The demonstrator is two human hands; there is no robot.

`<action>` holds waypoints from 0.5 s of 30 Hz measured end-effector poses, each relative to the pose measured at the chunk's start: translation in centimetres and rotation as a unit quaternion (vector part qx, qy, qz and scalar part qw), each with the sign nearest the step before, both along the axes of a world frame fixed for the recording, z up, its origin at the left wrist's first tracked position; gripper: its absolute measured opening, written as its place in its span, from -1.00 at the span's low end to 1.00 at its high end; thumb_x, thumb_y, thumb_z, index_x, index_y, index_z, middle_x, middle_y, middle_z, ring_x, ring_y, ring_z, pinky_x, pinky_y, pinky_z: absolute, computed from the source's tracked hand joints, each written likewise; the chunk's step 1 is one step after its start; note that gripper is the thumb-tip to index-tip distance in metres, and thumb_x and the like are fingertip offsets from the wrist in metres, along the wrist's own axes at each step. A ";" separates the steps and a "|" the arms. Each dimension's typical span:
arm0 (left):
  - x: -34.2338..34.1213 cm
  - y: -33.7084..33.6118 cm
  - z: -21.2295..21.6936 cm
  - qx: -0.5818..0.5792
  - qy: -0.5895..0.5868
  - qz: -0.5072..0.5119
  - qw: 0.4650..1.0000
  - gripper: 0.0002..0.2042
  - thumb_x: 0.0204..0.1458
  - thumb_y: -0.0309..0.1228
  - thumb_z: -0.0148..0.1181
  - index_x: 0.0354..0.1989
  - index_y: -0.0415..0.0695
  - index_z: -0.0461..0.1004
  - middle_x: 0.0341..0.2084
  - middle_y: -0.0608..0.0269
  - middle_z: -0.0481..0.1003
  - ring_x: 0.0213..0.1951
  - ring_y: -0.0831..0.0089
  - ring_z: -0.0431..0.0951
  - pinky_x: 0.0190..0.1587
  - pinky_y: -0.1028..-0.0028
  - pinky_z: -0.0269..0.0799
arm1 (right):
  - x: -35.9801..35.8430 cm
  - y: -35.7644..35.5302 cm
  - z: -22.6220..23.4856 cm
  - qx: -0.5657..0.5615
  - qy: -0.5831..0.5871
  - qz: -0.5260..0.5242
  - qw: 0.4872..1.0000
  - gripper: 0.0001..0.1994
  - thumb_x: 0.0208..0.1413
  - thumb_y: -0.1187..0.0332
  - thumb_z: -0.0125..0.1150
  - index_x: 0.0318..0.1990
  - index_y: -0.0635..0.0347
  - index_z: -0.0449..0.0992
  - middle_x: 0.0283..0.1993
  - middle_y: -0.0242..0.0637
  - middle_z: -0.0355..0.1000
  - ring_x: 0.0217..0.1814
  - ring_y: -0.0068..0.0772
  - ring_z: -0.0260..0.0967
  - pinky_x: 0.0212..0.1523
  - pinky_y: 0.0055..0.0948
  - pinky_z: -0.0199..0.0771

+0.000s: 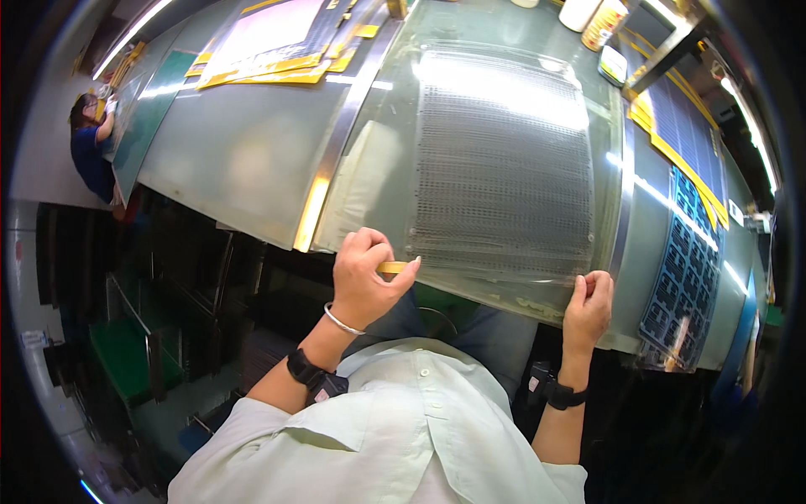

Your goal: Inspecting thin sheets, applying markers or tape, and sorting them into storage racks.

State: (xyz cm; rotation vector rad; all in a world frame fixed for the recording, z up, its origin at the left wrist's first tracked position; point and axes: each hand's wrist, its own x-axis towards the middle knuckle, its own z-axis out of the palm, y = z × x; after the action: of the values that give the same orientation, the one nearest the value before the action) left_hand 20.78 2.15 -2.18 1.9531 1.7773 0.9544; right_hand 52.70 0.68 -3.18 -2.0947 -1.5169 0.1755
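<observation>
Right now your two hands are at the near edge of the workbench [256,139], on either side of one large clear sheet [504,181] covered in dense rows of small dark marks. That sheet lies flat between two metal strips, its near edge close to the bench's near edge. Your left hand [363,281], near the sheet's near left corner, has its fingers curled and pinches one short yellow piece [391,267] between thumb and fingers. Your right hand [589,307] is at the sheet's near right corner, thumb and bent fingers close together; you cannot tell from this view whether they grip the film. You wear two black wristbands, one on each arm, and one pale bracelet [342,320] on your left wrist.

Just left of the sheet lies one pale, flat piece [363,181]. Toward the far right corner of this section are four containers: one cut off by the frame, one white bottle [578,13], one orange-and-yellow can [604,25] and one small dark-sided tub [613,65]. Two groups of yellow-edged panels lie beyond the strips, one left, one right, with one blue-and-black patterned sheet [684,277] near the right group. One co-worker [92,155] is at the far left.
</observation>
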 end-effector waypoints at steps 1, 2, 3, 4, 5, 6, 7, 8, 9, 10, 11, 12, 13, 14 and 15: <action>0.2 -0.1 -0.2 0.000 0.004 0.007 1.000 -0.71 -0.25 -0.43 0.39 -0.69 -0.19 0.31 -0.46 0.16 0.40 -0.36 0.24 0.41 -0.30 0.37 0.32 | 0.0 0.0 -0.1 0.001 0.003 0.002 1.000 -0.89 0.11 0.43 0.12 -0.33 0.21 0.32 -0.38 -0.23 0.27 -0.37 -0.18 0.31 -0.32 -0.26 0.31; 0.4 -0.1 -0.6 0.024 -0.008 0.010 1.000 -0.71 -0.25 -0.45 0.38 -0.68 -0.18 0.30 -0.45 0.17 0.41 -0.37 0.23 0.41 -0.30 0.35 0.32 | 0.0 0.1 -0.1 0.000 0.006 0.009 1.000 -0.89 0.11 0.43 0.12 -0.33 0.21 0.32 -0.38 -0.23 0.27 -0.37 -0.18 0.31 -0.32 -0.26 0.31; 0.6 -0.1 -1.0 0.048 -0.021 0.010 0.999 -0.72 -0.25 -0.46 0.37 -0.68 -0.17 0.29 -0.44 0.18 0.42 -0.37 0.23 0.41 -0.30 0.34 0.33 | 0.1 0.0 -0.1 -0.003 -0.002 0.004 1.000 -0.90 0.12 0.43 0.12 -0.33 0.21 0.32 -0.39 -0.23 0.27 -0.38 -0.18 0.31 -0.32 -0.26 0.31; 0.7 -0.1 -1.4 0.069 -0.016 0.008 0.997 -0.73 -0.25 -0.50 0.35 -0.67 -0.16 0.28 -0.43 0.20 0.43 -0.38 0.22 0.41 -0.32 0.32 0.34 | 0.1 0.0 -0.1 -0.006 -0.010 -0.001 1.000 -0.90 0.12 0.43 0.12 -0.33 0.21 0.32 -0.40 -0.23 0.27 -0.39 -0.18 0.31 -0.32 -0.26 0.31; 0.8 -0.1 -1.7 0.068 -0.014 0.012 0.998 -0.73 -0.25 -0.50 0.35 -0.67 -0.16 0.28 -0.43 0.20 0.43 -0.38 0.22 0.41 -0.32 0.32 0.34 | 0.0 0.0 -0.1 -0.007 -0.009 0.004 1.000 -0.90 0.12 0.43 0.12 -0.33 0.21 0.32 -0.40 -0.23 0.27 -0.39 -0.18 0.31 -0.32 -0.26 0.31; 1.0 -0.1 -1.9 0.076 -0.011 0.014 0.997 -0.73 -0.25 -0.51 0.35 -0.66 -0.16 0.28 -0.44 0.21 0.43 -0.39 0.22 0.41 -0.33 0.32 0.34 | -0.1 0.1 0.0 -0.009 -0.005 0.000 1.000 -0.90 0.12 0.43 0.11 -0.33 0.22 0.32 -0.40 -0.23 0.27 -0.39 -0.19 0.31 -0.32 -0.26 0.31; 1.0 -0.1 -2.1 0.084 -0.008 0.016 0.996 -0.73 -0.26 -0.52 0.35 -0.65 -0.16 0.28 -0.44 0.22 0.43 -0.39 0.22 0.41 -0.35 0.31 0.34 | -0.1 0.1 0.0 -0.012 -0.002 -0.005 1.000 -0.89 0.13 0.43 0.11 -0.33 0.22 0.32 -0.40 -0.23 0.27 -0.38 -0.19 0.30 -0.31 -0.27 0.31; 1.0 -0.1 -2.1 0.094 0.001 0.014 0.995 -0.74 -0.26 -0.53 0.35 -0.63 -0.16 0.28 -0.45 0.22 0.43 -0.40 0.21 0.41 -0.36 0.32 0.34 | -0.1 0.1 -0.1 -0.013 -0.002 -0.002 1.000 -0.89 0.13 0.43 0.11 -0.33 0.22 0.32 -0.40 -0.23 0.27 -0.38 -0.19 0.30 -0.31 -0.27 0.31; 1.0 -0.1 -2.2 0.093 0.001 0.015 0.996 -0.74 -0.26 -0.53 0.35 -0.63 -0.16 0.28 -0.45 0.22 0.43 -0.40 0.21 0.41 -0.36 0.32 0.34 | 0.0 0.1 -0.2 -0.009 -0.005 0.002 1.000 -0.89 0.13 0.43 0.11 -0.33 0.22 0.32 -0.40 -0.23 0.27 -0.39 -0.19 0.30 -0.31 -0.27 0.31; 1.1 -0.1 -2.2 0.097 0.006 0.015 0.995 -0.74 -0.26 -0.53 0.34 -0.63 -0.16 0.29 -0.45 0.22 0.43 -0.40 0.21 0.41 -0.36 0.32 0.34 | 0.0 0.1 -0.3 -0.006 -0.007 0.006 1.000 -0.89 0.13 0.43 0.11 -0.33 0.22 0.31 -0.40 -0.24 0.27 -0.39 -0.19 0.29 -0.31 -0.27 0.31; 1.2 -0.1 -2.3 0.100 0.011 0.014 0.995 -0.75 -0.26 -0.53 0.34 -0.62 -0.16 0.29 -0.45 0.22 0.43 -0.39 0.21 0.41 -0.35 0.31 0.34 | 0.1 0.1 -0.4 -0.007 -0.007 0.007 1.000 -0.89 0.13 0.43 0.11 -0.33 0.22 0.31 -0.40 -0.24 0.27 -0.39 -0.19 0.29 -0.31 -0.27 0.31; 1.2 -0.1 -2.3 0.099 0.011 0.015 0.995 -0.75 -0.26 -0.53 0.34 -0.62 -0.16 0.29 -0.45 0.22 0.43 -0.39 0.21 0.41 -0.35 0.31 0.34 | 0.2 0.1 -0.5 0.004 -0.017 0.014 1.000 -0.89 0.15 0.43 0.10 -0.34 0.22 0.30 -0.42 -0.27 0.24 -0.42 -0.27 0.25 -0.33 -0.32 0.30; 1.3 -0.1 -2.3 0.105 0.016 0.015 0.994 -0.75 -0.26 -0.54 0.34 -0.62 -0.16 0.30 -0.45 0.22 0.43 -0.39 0.21 0.41 -0.35 0.31 0.35 | 0.2 0.1 -0.5 0.016 -0.027 0.020 0.999 -0.88 0.17 0.43 0.09 -0.34 0.22 0.28 -0.43 -0.30 0.21 -0.45 -0.35 0.20 -0.35 -0.37 0.29; 1.4 -0.1 -2.3 0.111 0.020 0.014 0.994 -0.76 -0.26 -0.54 0.34 -0.61 -0.16 0.31 -0.45 0.22 0.42 -0.38 0.21 0.41 -0.35 0.31 0.35 | 0.1 0.1 -0.5 0.015 -0.027 0.021 0.999 -0.88 0.17 0.43 0.09 -0.34 0.22 0.28 -0.43 -0.30 0.21 -0.45 -0.35 0.20 -0.35 -0.37 0.29; 1.4 -0.1 -2.2 0.110 0.020 0.015 0.994 -0.76 -0.26 -0.54 0.34 -0.61 -0.16 0.31 -0.45 0.22 0.42 -0.38 0.21 0.41 -0.35 0.31 0.35 | 0.1 0.1 -0.5 0.016 -0.026 0.021 0.999 -0.87 0.17 0.43 0.09 -0.35 0.22 0.28 -0.43 -0.31 0.21 -0.45 -0.35 0.20 -0.36 -0.37 0.28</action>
State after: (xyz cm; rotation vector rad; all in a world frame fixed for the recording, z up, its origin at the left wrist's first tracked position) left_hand 22.15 2.03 -4.43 2.0954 1.7934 1.1741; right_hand 52.79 0.79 -3.64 -2.0583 -1.5851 0.1132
